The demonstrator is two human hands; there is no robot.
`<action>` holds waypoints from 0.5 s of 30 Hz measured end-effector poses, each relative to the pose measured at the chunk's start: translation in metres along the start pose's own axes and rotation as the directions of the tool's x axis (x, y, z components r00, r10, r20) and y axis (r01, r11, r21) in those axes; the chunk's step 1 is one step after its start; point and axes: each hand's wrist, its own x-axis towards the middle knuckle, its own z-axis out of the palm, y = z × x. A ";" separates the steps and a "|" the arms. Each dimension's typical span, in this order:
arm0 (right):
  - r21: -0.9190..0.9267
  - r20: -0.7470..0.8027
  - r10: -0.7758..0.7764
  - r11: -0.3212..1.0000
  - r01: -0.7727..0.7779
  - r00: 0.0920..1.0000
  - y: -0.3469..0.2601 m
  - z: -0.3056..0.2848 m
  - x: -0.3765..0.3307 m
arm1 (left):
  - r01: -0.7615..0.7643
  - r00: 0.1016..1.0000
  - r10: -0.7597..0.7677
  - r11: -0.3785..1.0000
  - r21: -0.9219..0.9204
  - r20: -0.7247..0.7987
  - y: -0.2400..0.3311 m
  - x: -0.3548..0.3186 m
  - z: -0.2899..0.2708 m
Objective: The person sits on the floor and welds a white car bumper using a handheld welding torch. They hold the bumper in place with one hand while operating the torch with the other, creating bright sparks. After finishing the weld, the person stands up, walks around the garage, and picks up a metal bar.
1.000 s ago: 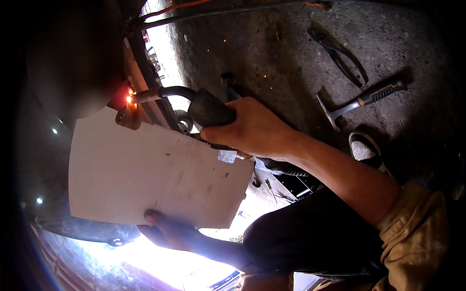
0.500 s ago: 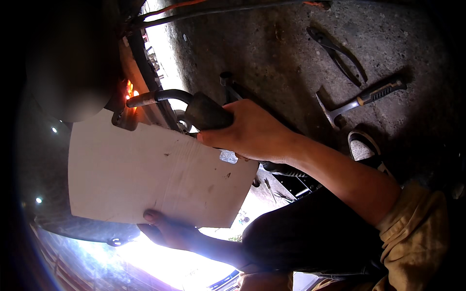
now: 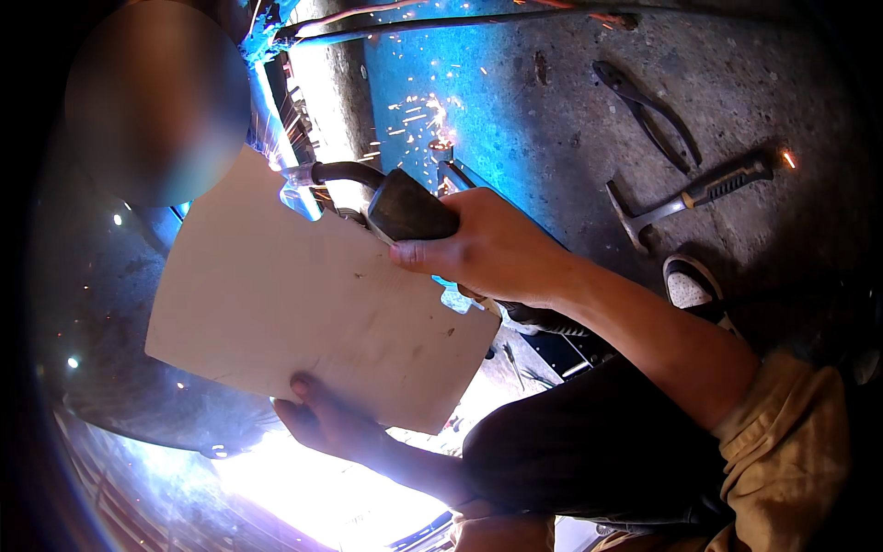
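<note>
My right hand [image 3: 501,248] is closed around the dark handle of a welding torch [image 3: 414,207]. Its bent neck points left, and the nozzle sits at a brightly lit metal edge [image 3: 274,120], with sparks flying around it. The sheet's upper edge hides part of the spot at the nozzle tip. My left hand [image 3: 331,419] grips the lower edge of a pale, stiff sheet [image 3: 276,294], thumb on the near face. That sheet is tilted and lies below and left of the torch, its right end just under my right hand.
On the concrete floor at the right lie pliers [image 3: 644,115] and a hammer [image 3: 670,208]. A shoe [image 3: 688,281] is below them. Cables [image 3: 441,23] cross the top. Glare fills the lower left, and a blurred round patch covers the upper left.
Blue-white light and flying sparks have appeared, where only an orange glow showed at the nozzle. The torch and my right hand have shifted slightly right; the sheet has moved right and tilted more.
</note>
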 end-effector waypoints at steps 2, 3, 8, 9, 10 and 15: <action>0.037 0.007 -0.006 0.999 0.005 1.000 0.001 0.001 0.000 | 0.001 1.000 -0.001 1.000 0.004 0.001 0.001 -0.001 0.000; 0.056 0.010 -0.008 0.998 0.008 1.000 0.001 0.002 0.000 | -0.008 1.000 0.008 1.000 0.013 -0.006 0.002 -0.002 0.000; 0.058 0.021 -0.014 0.998 0.013 1.000 0.003 0.002 0.001 | -0.099 0.995 0.099 0.995 -0.001 0.003 0.002 -0.003 0.002; 0.076 0.025 -0.040 0.996 0.038 0.999 0.005 0.002 0.001 | -0.062 0.998 0.063 0.997 0.038 -0.002 0.000 -0.001 0.000; 0.102 0.011 -0.047 0.994 0.045 0.999 0.007 0.002 0.001 | -0.025 1.000 0.026 0.997 0.076 -0.008 -0.003 0.002 -0.003; 0.248 0.011 -0.022 0.968 0.019 1.000 0.008 0.002 -0.002 | -0.043 0.992 0.050 0.997 0.064 -0.112 0.001 0.001 -0.005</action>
